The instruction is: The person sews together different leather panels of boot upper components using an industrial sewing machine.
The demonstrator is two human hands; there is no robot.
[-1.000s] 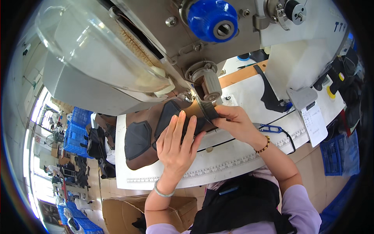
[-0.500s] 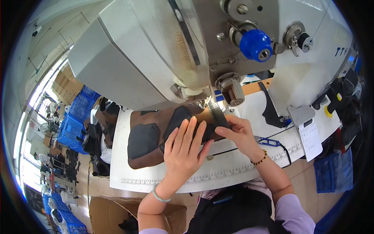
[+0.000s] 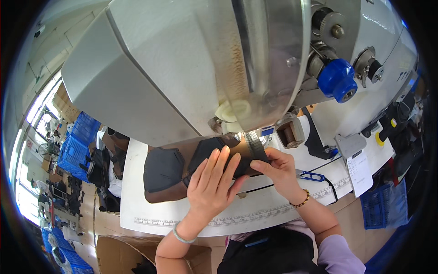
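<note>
A brown leather-like workpiece (image 3: pixel 157 195) with black padded patches (image 3: pixel 163 169) lies on the white table (image 3: pixel 182 218), its far part under the head of a sewing machine (image 3: pixel 150 68). My left hand (image 3: pixel 211 182) rests flat on it, fingers stretched out and a little apart over a dark patch. At the workpiece's right end, a dark ribbed band (image 3: pixel 255 146) is pinched between the thumb and fingers of my right hand (image 3: pixel 279 170). Light falls on the work close to the needle area, which the machine head and its clear guard (image 3: pixel 273 59) partly hide.
Right of my hand lie a blue thread snipper (image 3: pixel 312 176) and a black cut piece (image 3: pixel 315 137). A printed ruler (image 3: pixel 255 213) runs along the table's front edge. A cardboard box (image 3: pixel 114 253) stands below on the left; blue crates (image 3: pixel 75 150) stand further off.
The view has shifted, and the machine head looks larger and nearer. Both hands keep the same hold, with the workpiece still under the machine head.
</note>
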